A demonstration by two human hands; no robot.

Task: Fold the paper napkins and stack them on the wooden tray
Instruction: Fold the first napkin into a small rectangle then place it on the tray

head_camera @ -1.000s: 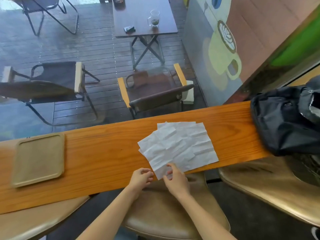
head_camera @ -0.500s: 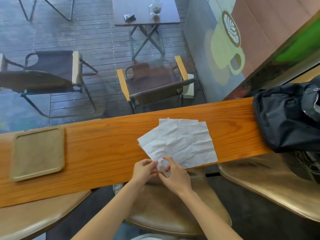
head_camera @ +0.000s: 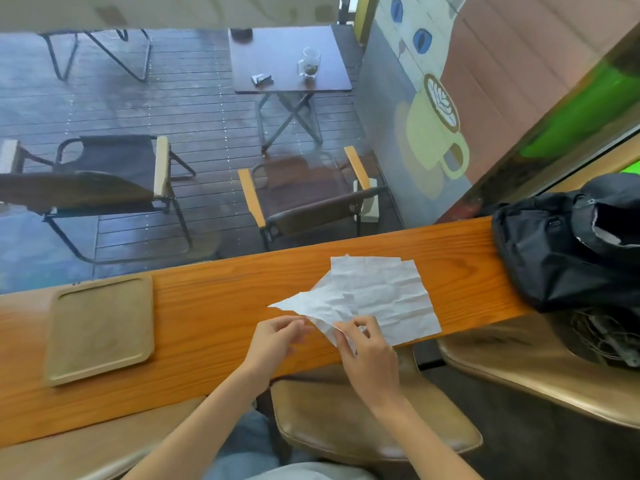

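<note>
Napkins, white, creased, thin paper [head_camera: 377, 296], fanned in a loose pile on the long orange wooden counter [head_camera: 207, 327], well right of the pale rectangular wooden tray [head_camera: 100, 329] with raised rim, bare of napkins. Top sheet lifted at its near corner, long axis running from that corner leftward toward the tray. Right hand [head_camera: 367, 355] pinching that near corner, left hand [head_camera: 273, 341] touching the same edge, fingers curled, grip uncertain. Left hand nearer the tray, likely best placed for the carry once folded. Black fabric bag [head_camera: 568, 244] far right of the tray, beyond the pile.
</note>
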